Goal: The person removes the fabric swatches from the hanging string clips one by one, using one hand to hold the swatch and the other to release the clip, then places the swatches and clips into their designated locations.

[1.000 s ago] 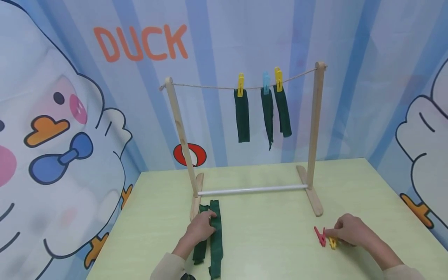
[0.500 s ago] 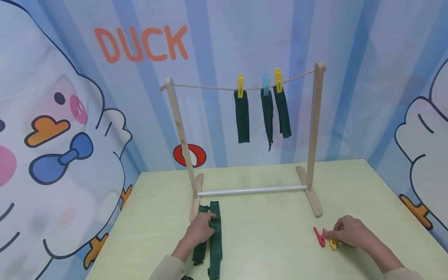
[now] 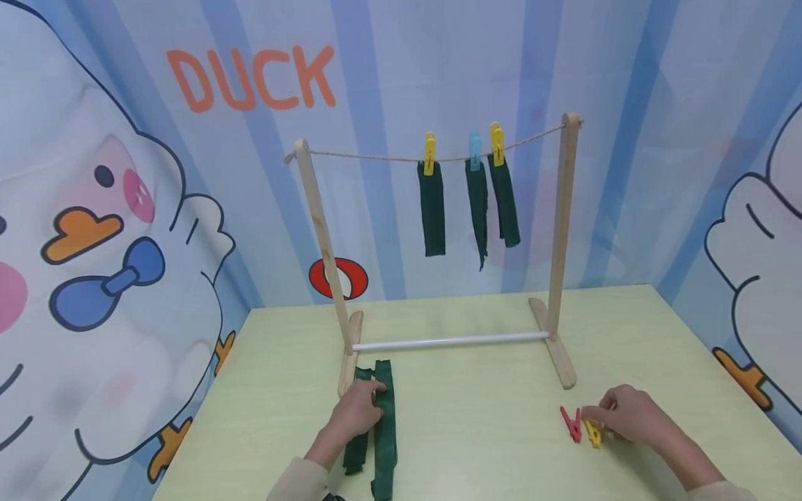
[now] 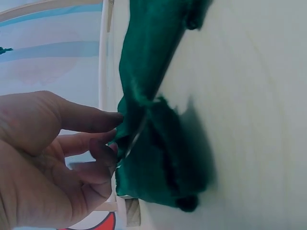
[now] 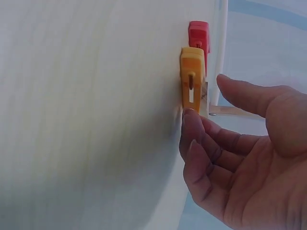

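Observation:
Two dark green cloth strips lie side by side on the table: a longer strip (image 3: 385,445) on the right, a shorter strip (image 3: 357,456) on the left. My left hand (image 3: 357,410) rests over them. In the left wrist view its fingertips touch the edge of the green cloth (image 4: 148,52), thumb and fingers apart. My right hand (image 3: 633,415) is low at the table's right side, next to a yellow clothespin (image 3: 593,434). In the right wrist view a fingertip meets that clothespin's lower end, while the thumb stands away. Beside it lies a red clothespin (image 3: 572,426).
Behind the hands stands a wooden rack (image 3: 562,229) with a white bottom bar (image 3: 451,342) and a string (image 3: 370,156) along its top. Three green strips hang there, under two yellow clothespins (image 3: 429,154) and a blue clothespin (image 3: 475,150). A printed curtain backs the table.
The right hand's fingers have lifted slightly off the yellow clothespin, so more of it shows. My left hand and the green strips have stayed in place.

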Motion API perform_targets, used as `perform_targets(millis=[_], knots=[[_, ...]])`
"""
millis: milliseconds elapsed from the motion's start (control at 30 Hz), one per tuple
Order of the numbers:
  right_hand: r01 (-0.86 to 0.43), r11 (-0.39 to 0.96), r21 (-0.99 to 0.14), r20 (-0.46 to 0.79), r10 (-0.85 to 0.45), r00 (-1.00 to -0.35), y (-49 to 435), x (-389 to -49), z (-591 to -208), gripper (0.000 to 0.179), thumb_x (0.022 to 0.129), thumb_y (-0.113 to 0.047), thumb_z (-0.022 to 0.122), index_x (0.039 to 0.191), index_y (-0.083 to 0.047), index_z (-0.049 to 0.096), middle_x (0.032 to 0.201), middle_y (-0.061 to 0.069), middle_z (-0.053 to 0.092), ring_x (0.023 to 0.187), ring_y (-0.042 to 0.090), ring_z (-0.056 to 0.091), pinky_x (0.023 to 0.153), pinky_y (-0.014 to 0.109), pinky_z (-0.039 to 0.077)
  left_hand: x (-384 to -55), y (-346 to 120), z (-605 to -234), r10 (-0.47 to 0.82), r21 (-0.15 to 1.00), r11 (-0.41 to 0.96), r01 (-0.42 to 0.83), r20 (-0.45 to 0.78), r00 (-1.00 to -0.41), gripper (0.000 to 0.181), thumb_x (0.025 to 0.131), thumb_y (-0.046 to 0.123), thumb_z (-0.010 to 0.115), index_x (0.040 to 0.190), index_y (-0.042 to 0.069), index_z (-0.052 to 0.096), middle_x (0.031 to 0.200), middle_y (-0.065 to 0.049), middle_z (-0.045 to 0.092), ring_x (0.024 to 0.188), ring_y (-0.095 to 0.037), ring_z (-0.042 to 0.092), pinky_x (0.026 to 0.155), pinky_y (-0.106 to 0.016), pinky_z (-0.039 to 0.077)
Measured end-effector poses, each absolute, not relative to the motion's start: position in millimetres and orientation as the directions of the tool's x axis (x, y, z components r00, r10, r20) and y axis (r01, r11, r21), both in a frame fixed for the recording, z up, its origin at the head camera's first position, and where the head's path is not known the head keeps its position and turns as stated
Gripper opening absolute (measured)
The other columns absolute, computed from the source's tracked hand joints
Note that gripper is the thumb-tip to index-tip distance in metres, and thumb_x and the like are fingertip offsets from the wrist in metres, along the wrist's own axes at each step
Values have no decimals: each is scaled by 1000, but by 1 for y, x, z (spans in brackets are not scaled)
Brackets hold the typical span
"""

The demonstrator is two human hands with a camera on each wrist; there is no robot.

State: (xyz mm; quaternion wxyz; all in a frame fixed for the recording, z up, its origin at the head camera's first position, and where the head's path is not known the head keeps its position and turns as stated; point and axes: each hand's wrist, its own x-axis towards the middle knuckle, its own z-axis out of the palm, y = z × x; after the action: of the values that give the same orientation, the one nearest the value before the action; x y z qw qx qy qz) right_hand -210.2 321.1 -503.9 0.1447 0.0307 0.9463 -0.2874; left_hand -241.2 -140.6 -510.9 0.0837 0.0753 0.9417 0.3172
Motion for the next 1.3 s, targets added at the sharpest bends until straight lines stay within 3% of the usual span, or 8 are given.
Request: perform_targets(millis=[533,767,933,1200,1300], knots=[[70,836,-545,-192,-43,-980,323,-215,-480,42,96,-36,65,96,7,66,75,4,63,64,15,60,57,34,47,-243,-149,-497,210,614,775,153,-20,-978,30,89,6,73,117,-1,67,86,-8,58,63,-18,53,52,-31,44],[25,821,-570,-127,-59,-990,315,-219,-470,40,97,-32,65,97,8,66,79,7,66,65,18,62,56,34,49,-247,-151,-487,143,643,760,93,-26,-989,31,93,15,71,120,2,67,116,-19,63,96,-31,63,74,-46,55],[-1,807,-590,-95,-71,-993,309,-223,-462,39,97,-32,64,99,7,66,85,9,67,68,18,62,59,35,51,-250,-148,-480,165,669,735,115,-13,-986,32,94,16,70,122,0,66,121,-21,64,107,-37,62,84,-53,54],[-50,791,-609,-16,-76,-997,303,-225,-455,37,98,-34,63,101,3,68,92,9,67,74,17,63,61,35,51,-250,-146,-475,120,680,726,100,18,-993,33,95,17,69,125,3,65,123,-21,63,107,-37,62,81,-50,55],[-71,765,-640,27,-70,-997,297,-226,-451,40,99,-34,62,106,5,67,95,13,68,72,20,65,58,34,52,-254,-144,-467,98,706,698,121,73,-993,34,95,16,69,126,4,64,122,-20,64,100,-34,63,77,-46,56]])
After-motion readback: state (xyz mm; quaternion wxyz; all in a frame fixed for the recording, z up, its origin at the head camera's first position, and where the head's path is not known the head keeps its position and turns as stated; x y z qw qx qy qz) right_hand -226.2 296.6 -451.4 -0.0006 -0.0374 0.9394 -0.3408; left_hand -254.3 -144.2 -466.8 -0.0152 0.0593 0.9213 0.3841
